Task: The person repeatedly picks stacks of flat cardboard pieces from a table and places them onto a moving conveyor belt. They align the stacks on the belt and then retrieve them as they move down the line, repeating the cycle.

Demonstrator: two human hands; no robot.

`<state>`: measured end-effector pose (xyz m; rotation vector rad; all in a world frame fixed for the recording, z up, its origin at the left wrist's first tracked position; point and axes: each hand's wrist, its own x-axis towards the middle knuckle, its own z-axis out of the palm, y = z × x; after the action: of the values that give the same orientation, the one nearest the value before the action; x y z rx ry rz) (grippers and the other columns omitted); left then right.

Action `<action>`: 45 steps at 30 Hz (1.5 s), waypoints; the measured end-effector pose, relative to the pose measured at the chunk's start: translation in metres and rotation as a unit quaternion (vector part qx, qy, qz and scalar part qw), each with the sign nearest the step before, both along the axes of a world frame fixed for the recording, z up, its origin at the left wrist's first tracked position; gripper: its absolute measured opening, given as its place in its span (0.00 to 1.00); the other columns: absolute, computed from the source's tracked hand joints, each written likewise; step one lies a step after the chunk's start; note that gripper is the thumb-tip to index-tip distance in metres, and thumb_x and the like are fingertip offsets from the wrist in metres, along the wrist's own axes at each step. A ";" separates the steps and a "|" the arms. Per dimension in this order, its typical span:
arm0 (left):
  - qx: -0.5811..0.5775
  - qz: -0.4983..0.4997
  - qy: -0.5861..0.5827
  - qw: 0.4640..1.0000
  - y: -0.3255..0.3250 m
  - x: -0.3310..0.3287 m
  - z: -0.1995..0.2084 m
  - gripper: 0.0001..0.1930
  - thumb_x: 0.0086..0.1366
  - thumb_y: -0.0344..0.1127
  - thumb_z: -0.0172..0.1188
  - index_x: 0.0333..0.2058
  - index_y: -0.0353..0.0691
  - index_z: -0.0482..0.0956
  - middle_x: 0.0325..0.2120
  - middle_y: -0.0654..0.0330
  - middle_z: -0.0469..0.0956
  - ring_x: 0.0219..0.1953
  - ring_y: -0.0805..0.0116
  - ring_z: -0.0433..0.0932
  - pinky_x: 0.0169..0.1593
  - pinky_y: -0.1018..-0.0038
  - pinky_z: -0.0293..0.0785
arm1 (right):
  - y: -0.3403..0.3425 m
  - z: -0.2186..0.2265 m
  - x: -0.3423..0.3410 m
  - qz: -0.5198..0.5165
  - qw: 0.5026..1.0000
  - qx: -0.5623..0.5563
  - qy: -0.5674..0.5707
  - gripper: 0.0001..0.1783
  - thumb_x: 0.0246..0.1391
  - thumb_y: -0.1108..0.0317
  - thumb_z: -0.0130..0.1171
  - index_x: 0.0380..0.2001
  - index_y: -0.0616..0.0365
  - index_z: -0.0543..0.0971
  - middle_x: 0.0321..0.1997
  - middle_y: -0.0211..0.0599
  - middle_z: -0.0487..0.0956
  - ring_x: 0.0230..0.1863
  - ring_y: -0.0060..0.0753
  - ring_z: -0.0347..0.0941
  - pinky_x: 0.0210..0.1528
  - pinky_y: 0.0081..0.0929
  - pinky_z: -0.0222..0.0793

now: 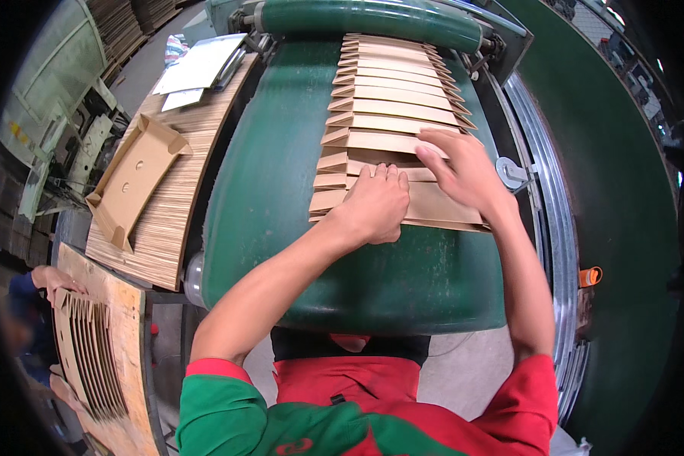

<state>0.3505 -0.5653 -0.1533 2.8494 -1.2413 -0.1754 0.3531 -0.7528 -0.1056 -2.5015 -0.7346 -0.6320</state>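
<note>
Folded brown cardboard pieces (403,99) lie overlapped in a long row on a green conveyor belt (270,175). My left hand (376,204) is closed at the near end of the row, its bent fingers on a cardboard piece; the fingertips' exact grip is partly hidden. Further right, my right hand (466,169) is open over the same pieces, with fingers stretched left and the thumb apart. A gap shows between the pieces under my hands and the rest of the row. The nearest flat cardboard panel (444,207) lies below my right hand.
A green roller (372,17) spans the belt's far end. On the left, an open cardboard tray (140,178) and papers (200,64) lie on stacked boards (171,216). At lower left, another person handles cardboard pieces (91,357). Metal rails (547,205) line the right side.
</note>
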 end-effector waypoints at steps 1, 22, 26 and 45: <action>0.005 -0.001 0.002 1.000 0.001 -0.001 -0.001 0.41 0.54 0.32 0.62 0.67 0.17 0.63 0.66 0.30 0.69 0.70 0.37 0.69 0.73 0.47 0.64 | 0.001 -0.010 0.022 0.029 0.998 -0.035 -0.037 0.20 0.67 0.61 0.58 0.51 0.67 0.82 0.38 0.58 0.86 0.43 0.63 0.83 0.51 0.50 0.78; -0.007 0.014 -0.075 0.997 0.013 -0.077 -0.020 0.47 0.55 0.38 0.68 0.70 0.20 0.61 0.70 0.33 0.65 0.74 0.40 0.64 0.75 0.46 0.59 | 0.024 -0.035 0.107 -0.158 0.901 -0.257 0.313 0.50 0.62 0.22 0.51 0.34 0.68 0.88 0.34 0.54 0.87 0.40 0.49 0.87 0.51 0.44 0.80; -0.014 0.016 -0.076 0.997 0.013 -0.078 -0.020 0.47 0.55 0.38 0.69 0.70 0.21 0.61 0.70 0.33 0.64 0.74 0.40 0.63 0.75 0.46 0.58 | 0.017 -0.041 0.130 -0.173 0.902 -0.260 0.299 0.52 0.57 0.17 0.49 0.40 0.63 0.90 0.62 0.58 0.79 0.69 0.56 0.70 0.70 0.56 0.63; -0.049 0.030 -0.084 0.995 0.013 -0.081 -0.017 0.44 0.59 0.39 0.64 0.71 0.22 0.61 0.70 0.34 0.64 0.74 0.39 0.63 0.75 0.45 0.56 | -0.018 -0.065 0.230 0.036 0.929 -0.319 0.183 0.45 0.51 0.44 0.59 0.63 0.72 0.72 0.59 0.63 0.78 0.59 0.61 0.77 0.66 0.49 0.72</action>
<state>0.2698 -0.5522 -0.1703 2.8616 -1.1513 0.1272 0.5826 -0.7712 -0.1706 -3.0216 -0.9952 0.1468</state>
